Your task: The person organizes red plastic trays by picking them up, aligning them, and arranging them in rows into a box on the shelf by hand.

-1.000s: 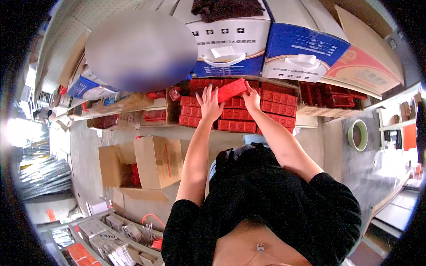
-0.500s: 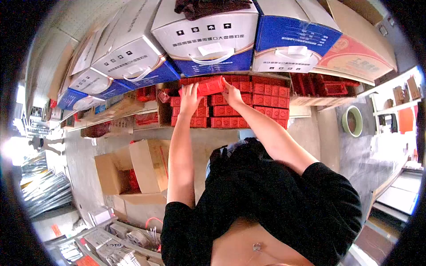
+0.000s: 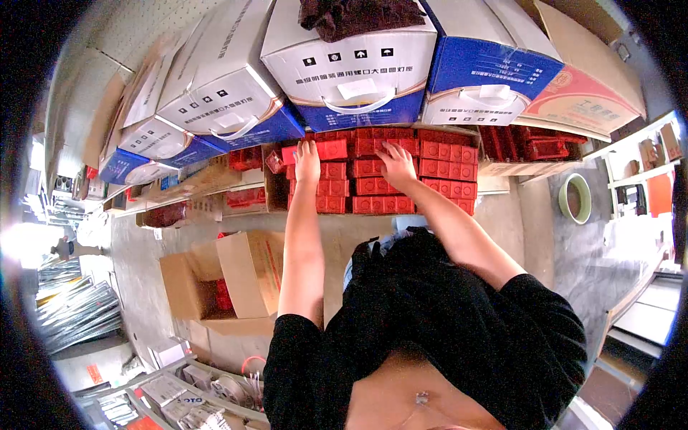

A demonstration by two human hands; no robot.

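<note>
Stacked rows of red plastic junction boxes fill an open carton in front of me, their round knockouts facing me. At the left column, my left hand has its fingers over a brighter red row of junction boxes lying on top of the stack. My right hand rests at the middle column, fingers apart and fingertips touching the top boxes there. Nothing shows in its grasp. My left thumb is hidden.
White-and-blue cartons with handles line the shelf above the stack, a dark cloth on one. More red boxes sit in a carton to the right. An opened cardboard box stands on the floor. A green-rimmed bucket is at right.
The row of boxes, earlier held tilted between both hands, now lies lower on the left column. My right hand has come off its end and moved right to the middle column.
</note>
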